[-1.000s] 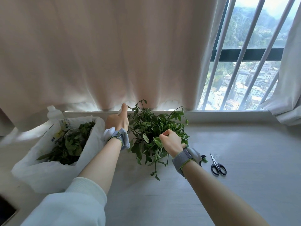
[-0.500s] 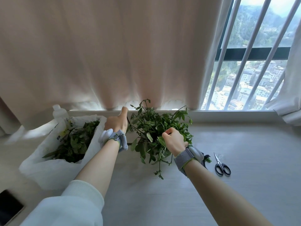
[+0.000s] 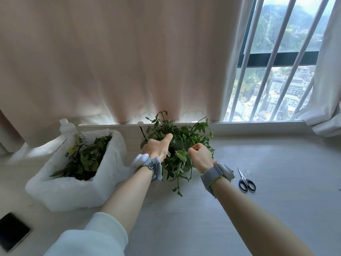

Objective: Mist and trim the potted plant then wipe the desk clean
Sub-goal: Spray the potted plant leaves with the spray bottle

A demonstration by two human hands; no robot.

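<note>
Two hands (image 3: 156, 149) (image 3: 201, 157), one potted plant (image 3: 186, 135), one plastic bag (image 3: 73, 193), one pair of scissors (image 3: 246, 182), one bottle (image 3: 66, 126), one phone (image 3: 13, 231)

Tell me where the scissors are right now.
In the head view the scissors lie flat on the desk at the right, just right of the right hand and the potted plant, touching neither.

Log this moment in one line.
phase: trimming | left hand: amid potted plant foliage | right hand: pinching its leaves | scissors: lying on desk | bag: holds leaves
</note>
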